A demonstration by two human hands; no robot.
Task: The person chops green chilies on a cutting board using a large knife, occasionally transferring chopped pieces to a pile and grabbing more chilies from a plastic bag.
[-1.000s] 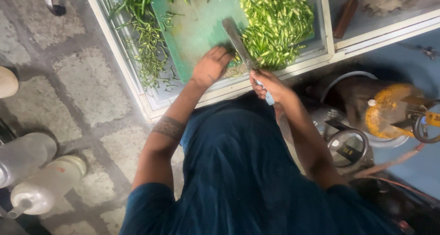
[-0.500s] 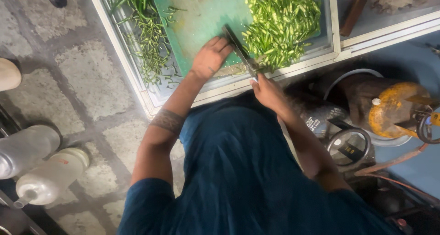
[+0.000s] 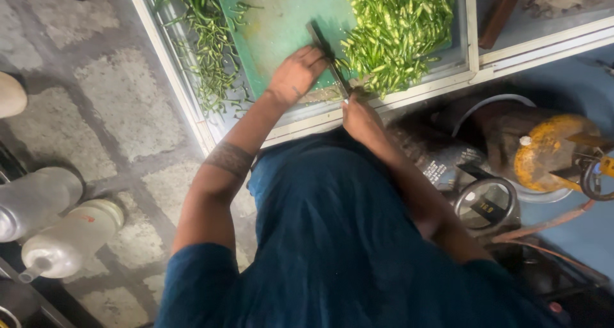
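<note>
A metal-framed counter [image 3: 192, 104] over a stone floor carries a green cutting board [image 3: 281, 27] at twelve o'clock. The right hand [image 3: 359, 113] is clamped on the handle of a knife [image 3: 327, 56], whose blade runs up across the board. The left hand [image 3: 295, 77] rests flat beside the blade, fingers loosely together. A heap of chopped green chillies [image 3: 396, 27] lies at one o'clock, with whole chillies [image 3: 208, 53] at eleven. Good cutting here means curling the left fingertips back, keeping the blade tip on the board, and feeding few chillies at once.
</note>
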